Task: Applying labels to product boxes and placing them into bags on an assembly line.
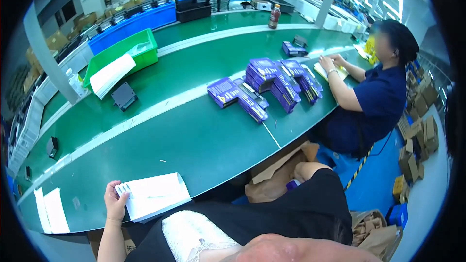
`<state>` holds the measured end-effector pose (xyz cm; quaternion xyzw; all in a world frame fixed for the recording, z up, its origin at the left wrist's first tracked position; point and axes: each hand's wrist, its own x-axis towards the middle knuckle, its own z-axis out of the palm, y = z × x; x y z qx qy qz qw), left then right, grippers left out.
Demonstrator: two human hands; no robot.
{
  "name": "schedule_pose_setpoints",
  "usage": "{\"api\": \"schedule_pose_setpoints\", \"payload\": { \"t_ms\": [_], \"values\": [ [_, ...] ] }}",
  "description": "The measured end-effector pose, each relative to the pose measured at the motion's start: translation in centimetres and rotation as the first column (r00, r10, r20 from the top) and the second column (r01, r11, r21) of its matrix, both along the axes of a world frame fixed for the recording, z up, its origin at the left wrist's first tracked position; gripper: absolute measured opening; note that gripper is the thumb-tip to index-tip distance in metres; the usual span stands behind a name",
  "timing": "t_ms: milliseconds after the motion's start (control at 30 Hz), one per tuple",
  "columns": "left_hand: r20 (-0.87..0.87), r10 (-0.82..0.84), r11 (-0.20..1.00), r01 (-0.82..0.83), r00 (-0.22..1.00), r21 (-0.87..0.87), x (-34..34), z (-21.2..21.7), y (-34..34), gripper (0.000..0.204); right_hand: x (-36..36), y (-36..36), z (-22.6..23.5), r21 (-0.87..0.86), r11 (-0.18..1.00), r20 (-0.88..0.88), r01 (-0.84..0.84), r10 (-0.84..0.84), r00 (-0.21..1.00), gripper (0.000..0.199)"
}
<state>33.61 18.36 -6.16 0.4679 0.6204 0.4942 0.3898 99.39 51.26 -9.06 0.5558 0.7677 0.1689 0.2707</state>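
Observation:
My left hand (116, 200) is closed at the left end of some white paper sheets (160, 191), near the table's front edge. Small white pieces (123, 188) show at its fingers and thumb; I cannot tell whether they are held things or finger coverings. The sheets lie nearly flat, their near side reaching the edge by my lap. Across the bottom of the picture comes my bare right arm (320, 252), close to the camera and bent. Fingers of my right hand do not show. More white paper (52, 211) lies left of my left hand.
Purple boxes (262, 75) stand in stacks on the green table (194, 136). At the right a person (374, 92) handles yellowish sheets (332, 70). Farther off are a green bin (145, 53) with papers, a black device (124, 96) and a bottle (274, 17). A paper bag (272, 177) stands below.

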Motion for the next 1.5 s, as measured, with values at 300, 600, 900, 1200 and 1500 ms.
{"api": "schedule_pose_setpoints", "payload": {
  "t_ms": [300, 600, 900, 1200, 1500],
  "values": [
    [-0.062, 0.014, 1.0, -0.014, 0.998, 0.009, -1.2, 0.8, -1.4, 0.043, -2.1, -1.2, -0.4, 0.152, 0.987, -0.25, 0.046, -0.007, 0.968, 0.046],
    [-0.056, -0.029, 1.0, 0.029, 0.998, 0.002, -2.2, 2.0, -3.5, 0.042, -1.2, -9.9, -3.4, 0.201, 0.955, -0.506, 0.218, -0.09, 0.858, 0.045],
    [-0.149, -0.044, 0.999, 0.048, 0.988, 0.026, -0.7, 1.6, -2.8, 0.04, 4.2, -28.9, -11.4, 0.05, 0.777, -0.743, 0.628, -0.391, 0.543, 0.043],
    [-0.517, -0.08, 0.997, 0.074, 0.852, -0.033, 5.9, -6.3, -2.0, 0.041, 3.9, -56.0, -25.4, -0.353, 0.012, -0.769, 0.936, -0.573, -0.282, 0.044],
    [-0.381, -0.082, 0.996, 0.09, 0.921, 0.005, 4.4, -7.4, -2.5, 0.04, 4.0, -54.9, -24.2, -0.149, -0.228, -0.769, 0.962, -0.585, -0.258, 0.055]
  ]
}}
